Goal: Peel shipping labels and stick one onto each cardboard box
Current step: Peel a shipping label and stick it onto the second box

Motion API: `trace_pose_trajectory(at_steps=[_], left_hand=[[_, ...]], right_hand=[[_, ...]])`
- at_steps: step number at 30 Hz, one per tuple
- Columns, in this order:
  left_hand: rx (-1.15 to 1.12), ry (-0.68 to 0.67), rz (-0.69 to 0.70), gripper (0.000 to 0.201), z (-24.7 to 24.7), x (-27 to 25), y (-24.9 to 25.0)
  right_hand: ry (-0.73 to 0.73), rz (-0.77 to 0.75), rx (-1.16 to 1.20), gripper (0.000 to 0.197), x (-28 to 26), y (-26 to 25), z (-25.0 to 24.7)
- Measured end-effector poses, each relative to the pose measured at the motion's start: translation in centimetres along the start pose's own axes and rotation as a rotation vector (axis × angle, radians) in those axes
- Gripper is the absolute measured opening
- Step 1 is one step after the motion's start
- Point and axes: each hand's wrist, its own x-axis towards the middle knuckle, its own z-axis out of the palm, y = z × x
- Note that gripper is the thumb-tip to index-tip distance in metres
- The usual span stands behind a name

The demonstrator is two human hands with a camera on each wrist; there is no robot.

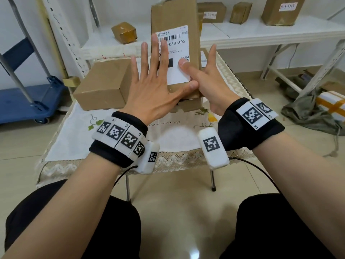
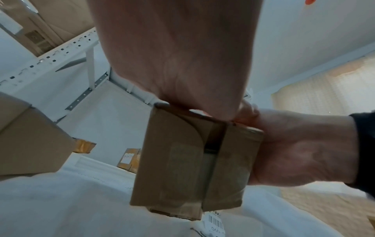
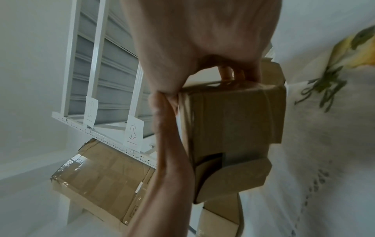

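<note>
Shipping label already on tall cardboard box, upper centre of head view, long axis running up-frame; left hand spread flat over it, right hand clamps box's right side, thumb pressing label; right nearer the unpressed edge

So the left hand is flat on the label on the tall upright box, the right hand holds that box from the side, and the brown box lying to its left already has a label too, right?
Not quite: the brown box lying to the left shows no label on its visible faces in the head view. The rest holds: the left hand lies flat on the label of the tall upright box, and the right hand holds that box from the side.
</note>
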Motion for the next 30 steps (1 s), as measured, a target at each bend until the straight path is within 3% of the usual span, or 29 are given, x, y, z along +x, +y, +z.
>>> trace_pose_trajectory(at_steps=[6,9,11,14,18,19,22,23,27,30], left_hand=[[-0.143,-0.051,-0.065,0.121,-0.2,0.1,-1.2],[-0.327,-0.117,-0.163,0.135,-0.7,0.8,-2.6],[-0.591,-0.129,-0.28,0.14,-1.4,1.4,-3.3],[-0.897,-0.184,-0.377,0.115,-2.0,1.5,-3.7],[-0.964,-0.108,-0.339,0.032,-1.3,1.2,-3.8],[-0.991,-0.109,-0.336,0.031,-1.2,1.2,-3.9],[-1.06,-0.121,-0.369,0.079,-1.2,1.3,-4.2],[-1.074,-0.125,-0.392,0.084,-1.2,1.3,-4.3],[-1.099,-0.157,-0.432,0.055,-1.6,1.1,-4.0],[-1.119,-0.154,-0.497,0.054,-2.3,0.8,-3.2]], right_hand=[[0.037,0.002,-0.008,0.141,0.0,-0.3,-0.5],[-0.024,-0.008,-0.01,0.138,-0.2,-0.7,-1.2],[-0.077,-0.002,-0.005,0.132,-0.4,-0.7,-1.5],[-0.144,0.003,-0.013,0.126,-1.1,-0.2,-1.2],[-0.206,0.005,-0.038,0.137,-1.8,-0.1,-0.9],[-0.222,0.008,-0.041,0.138,-2.0,-0.1,-1.1],[-0.274,0.007,-0.044,0.132,-2.4,-0.2,-1.5],[-0.286,0.005,-0.045,0.128,-2.4,-0.2,-1.6],[-0.321,-0.004,-0.051,0.122,-2.2,-0.3,-2.0],[-0.356,-0.02,-0.051,0.125,-2.1,-0.4,-2.2]])
